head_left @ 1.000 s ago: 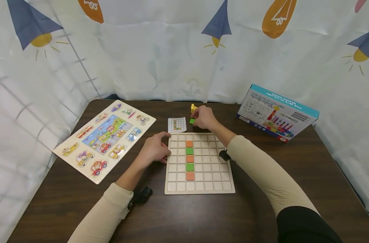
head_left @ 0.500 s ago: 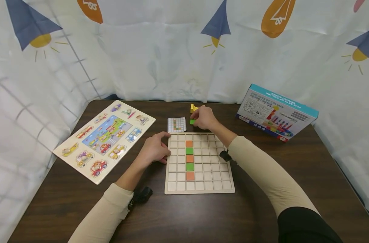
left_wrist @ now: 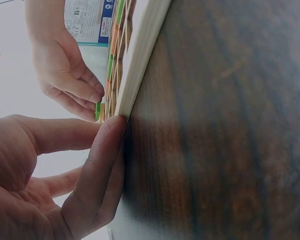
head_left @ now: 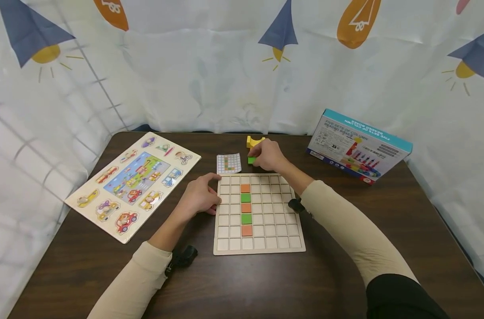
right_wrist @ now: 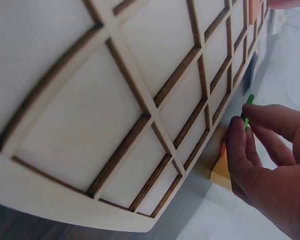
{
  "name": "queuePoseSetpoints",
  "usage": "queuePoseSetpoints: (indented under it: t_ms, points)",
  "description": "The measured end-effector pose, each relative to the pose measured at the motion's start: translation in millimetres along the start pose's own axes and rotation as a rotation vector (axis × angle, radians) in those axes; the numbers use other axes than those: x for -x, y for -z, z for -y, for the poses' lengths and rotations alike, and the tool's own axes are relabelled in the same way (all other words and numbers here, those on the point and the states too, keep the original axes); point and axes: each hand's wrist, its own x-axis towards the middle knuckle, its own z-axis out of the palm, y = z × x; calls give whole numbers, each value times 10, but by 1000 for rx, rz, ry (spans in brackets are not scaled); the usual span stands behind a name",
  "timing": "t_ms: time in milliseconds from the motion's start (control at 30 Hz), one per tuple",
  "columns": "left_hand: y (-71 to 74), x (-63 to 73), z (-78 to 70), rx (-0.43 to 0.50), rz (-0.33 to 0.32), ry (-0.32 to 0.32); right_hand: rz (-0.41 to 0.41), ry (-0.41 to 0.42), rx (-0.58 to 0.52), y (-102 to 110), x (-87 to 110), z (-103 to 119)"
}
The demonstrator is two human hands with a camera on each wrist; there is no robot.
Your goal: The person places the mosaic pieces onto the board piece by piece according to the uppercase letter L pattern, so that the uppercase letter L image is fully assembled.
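Note:
A square wooden grid board [head_left: 269, 231] lies on the table, with a column of orange and green tiles [head_left: 246, 207] set in its cells. My left hand [head_left: 198, 195] rests at the board's left side, its fingertips touching the edge, as the left wrist view confirms. Beyond the far edge, my right hand [head_left: 269, 156] pinches a green tile [right_wrist: 250, 100] between thumb and fingers. Just behind that hand sits a yellow curved block [head_left: 254, 141], partly covered by it. A small printed grid card [head_left: 228, 164] lies left of the right hand.
To the left lies a wooden picture puzzle [head_left: 134, 186] with vehicle pieces. A toy box [head_left: 359, 146] stands at the back right. The dark wooden table [head_left: 257, 283] extends in front of the board, and a patterned curtain [head_left: 226, 66] hangs behind.
The whole head view has shifted slightly, so everything appears a little further left. Both hands stay in nearly the same places, the right one at the green tile and the left at the board.

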Motion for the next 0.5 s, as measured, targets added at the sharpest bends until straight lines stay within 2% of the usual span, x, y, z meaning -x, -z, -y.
queuePoseSetpoints:
  t_ms: [500]
  points:
    - [10,-6,2,3,6,-3,14,10,-29,28,120,0]
